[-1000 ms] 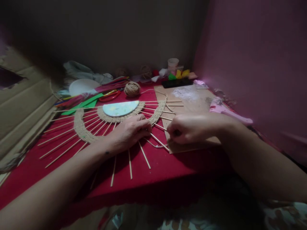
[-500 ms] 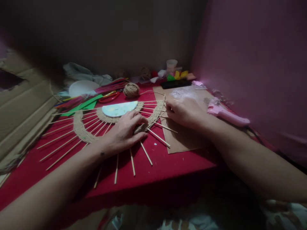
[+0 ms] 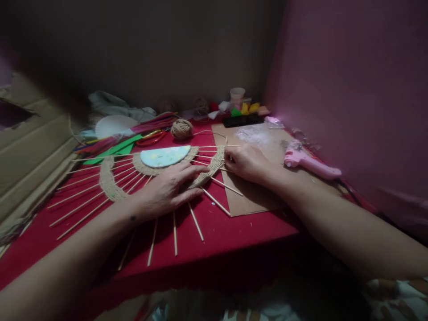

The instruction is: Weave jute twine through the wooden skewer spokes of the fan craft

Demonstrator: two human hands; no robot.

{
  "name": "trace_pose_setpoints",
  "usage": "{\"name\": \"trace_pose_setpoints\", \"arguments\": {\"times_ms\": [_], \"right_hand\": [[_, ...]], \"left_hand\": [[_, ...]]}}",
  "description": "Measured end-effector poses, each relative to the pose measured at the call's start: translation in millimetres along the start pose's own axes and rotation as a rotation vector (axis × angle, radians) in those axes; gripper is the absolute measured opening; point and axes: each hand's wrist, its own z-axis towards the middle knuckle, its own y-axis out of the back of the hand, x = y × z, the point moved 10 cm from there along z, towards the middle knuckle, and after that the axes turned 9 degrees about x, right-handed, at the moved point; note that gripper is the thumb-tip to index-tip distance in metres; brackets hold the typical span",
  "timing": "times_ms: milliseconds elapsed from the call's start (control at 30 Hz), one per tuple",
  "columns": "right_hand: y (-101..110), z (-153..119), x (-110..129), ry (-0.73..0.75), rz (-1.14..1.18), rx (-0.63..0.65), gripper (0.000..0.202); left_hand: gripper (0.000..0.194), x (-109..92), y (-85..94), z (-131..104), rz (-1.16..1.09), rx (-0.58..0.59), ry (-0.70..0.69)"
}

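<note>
A half-round frame of thin sticks with woven twine bands (image 3: 107, 178) lies on the red cloth, a pale blue half disc (image 3: 165, 156) at its centre. My left hand (image 3: 170, 185) rests on the frame, fingers apart, with the right part of the outer band between fingers and thumb. At the right end of that band, my right hand (image 3: 245, 162) is closed, its fingertips bent at the sticks; what they pinch is too small to make out. Twine runs from a ball (image 3: 182, 129) to the band's upper right end.
Brown cardboard (image 3: 250, 196) lies under my right hand. Beyond it is a black phone (image 3: 243, 120); a pink glue gun (image 3: 309, 165) lies to the right. Green strips (image 3: 117, 149), red-handled scissors (image 3: 152, 139) and a white cup (image 3: 237, 93) are towards the back.
My right hand has moved slightly left, closer against the end of the band. The frame has turned a little, its lower sticks shifting left. My left hand has shifted slightly left too.
</note>
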Motion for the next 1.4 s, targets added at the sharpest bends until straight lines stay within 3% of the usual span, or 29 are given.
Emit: {"name": "trace_pose_setpoints", "arguments": {"times_ms": [167,300,433,500,633,833,967,1067,1167,1400], "right_hand": [[2,-4,3,0.095,0.035,-0.027,0.019],[2,-3,3,0.119,0.037,-0.041,0.019],[1,0,0,0.099,0.034,-0.035,0.019],[0,0,-2,0.07,0.034,-0.029,0.019],[2,-1,-2,0.052,0.039,-0.01,0.02],[10,-6,-6,0.024,0.01,0.061,0.021],[24,-13,-7,0.088,0.144,0.111,0.019],[24,-19,-12,0.099,0.209,0.231,0.017],[18,-29,-9,0.171,0.237,0.37,0.015],[5,-48,-23,0.084,0.205,0.522,0.016]], "left_hand": [[0.043,-2,-1.5,4,0.175,0.014,-0.022],[0.043,-6,2.9,13,0.212,0.201,0.02],[0.031,0,10.4,24,0.276,0.367,0.217],[0.023,-3,11.8,34,0.318,0.34,0.217],[0.022,-18,10.9,51,0.301,0.091,0.033],[0.004,-3,4.7,53,-0.007,-0.065,0.036],[0.004,0,2.6,52,-0.088,-0.06,0.05],[0.003,3,4.1,51,-0.123,-0.085,0.068],[0.013,5,5.4,52,-0.137,-0.081,0.062],[0.014,16,-5.7,68,-0.075,0.129,0.105]]}}
